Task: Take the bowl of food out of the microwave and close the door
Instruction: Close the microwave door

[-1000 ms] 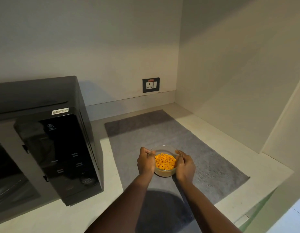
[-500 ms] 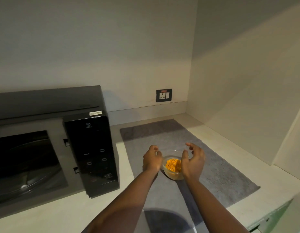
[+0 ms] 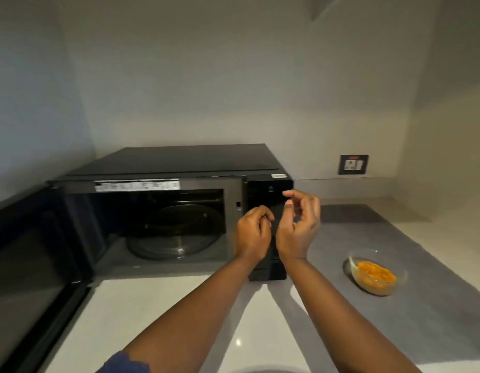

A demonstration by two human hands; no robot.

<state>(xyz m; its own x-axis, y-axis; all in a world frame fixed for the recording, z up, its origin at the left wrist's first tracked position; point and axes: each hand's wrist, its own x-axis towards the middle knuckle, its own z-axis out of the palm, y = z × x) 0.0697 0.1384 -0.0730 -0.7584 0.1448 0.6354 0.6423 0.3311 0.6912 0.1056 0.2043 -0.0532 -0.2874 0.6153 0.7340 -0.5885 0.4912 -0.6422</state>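
A clear glass bowl (image 3: 376, 275) of orange food stands on the grey mat (image 3: 435, 297) at the right, with no hand on it. The black microwave (image 3: 179, 162) sits at the back left with its cavity showing a bare glass turntable (image 3: 177, 232). Its door (image 3: 26, 278) hangs swung out at the far left. My left hand (image 3: 252, 234) is loosely curled and holds nothing, in front of the dark control panel (image 3: 268, 195). My right hand (image 3: 300, 224) is raised beside it, fingers apart, also holding nothing.
The white counter (image 3: 179, 313) runs in front of the microwave. A wall socket (image 3: 353, 164) is on the back wall to the right. Walls close in the nook at left and right.
Both hands have let go of the bowl and lifted away to the left, toward the microwave front. The view has swung left, so the bowl now lies at the right.
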